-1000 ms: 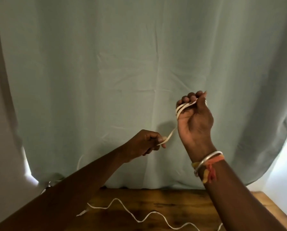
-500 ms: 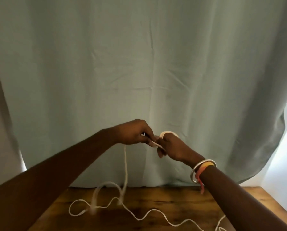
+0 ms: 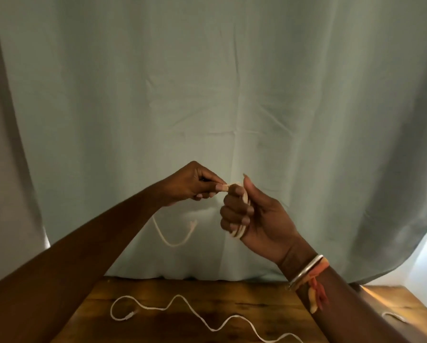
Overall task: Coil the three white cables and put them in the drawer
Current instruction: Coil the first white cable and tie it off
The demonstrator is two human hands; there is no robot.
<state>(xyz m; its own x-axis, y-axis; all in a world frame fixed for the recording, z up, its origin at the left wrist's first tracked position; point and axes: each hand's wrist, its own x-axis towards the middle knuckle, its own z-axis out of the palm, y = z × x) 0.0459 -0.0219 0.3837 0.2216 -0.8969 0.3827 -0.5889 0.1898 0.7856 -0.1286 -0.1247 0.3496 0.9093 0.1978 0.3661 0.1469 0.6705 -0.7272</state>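
Right hand gripping coiled cable, left hand pinching its strand

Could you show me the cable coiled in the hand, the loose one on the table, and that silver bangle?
coiled cable (image 3: 237, 234), head view, on the loops' lower end.
loose cable (image 3: 179, 296), head view, on the crest of a bend.
silver bangle (image 3: 306, 269), head view, on the band's middle.
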